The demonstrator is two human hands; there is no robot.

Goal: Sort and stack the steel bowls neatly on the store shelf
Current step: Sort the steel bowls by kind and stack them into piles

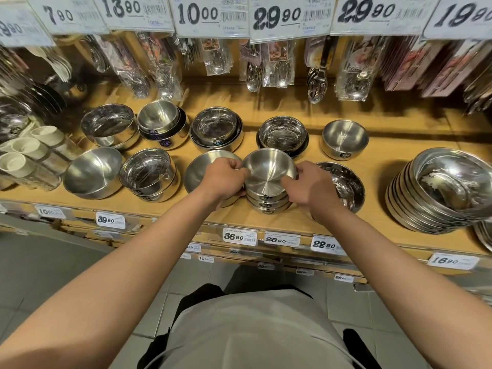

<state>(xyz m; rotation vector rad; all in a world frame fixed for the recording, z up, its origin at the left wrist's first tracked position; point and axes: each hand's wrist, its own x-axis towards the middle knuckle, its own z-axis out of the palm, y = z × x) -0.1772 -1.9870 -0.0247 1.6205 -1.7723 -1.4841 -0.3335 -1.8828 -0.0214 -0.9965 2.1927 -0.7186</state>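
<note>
Both my hands grip the top bowl (269,169) of a short stack (267,202) near the shelf (306,222) front edge, center. Left hand (226,178) fingers curl on its left rim, right hand (306,186) pinches the right rim. Wide bowl (202,166) just left, plate stack (436,193) far right.

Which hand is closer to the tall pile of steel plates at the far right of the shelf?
Right. The right hand grips the bowl stack on its plate-pile side; the left hand grips its far side.
</note>
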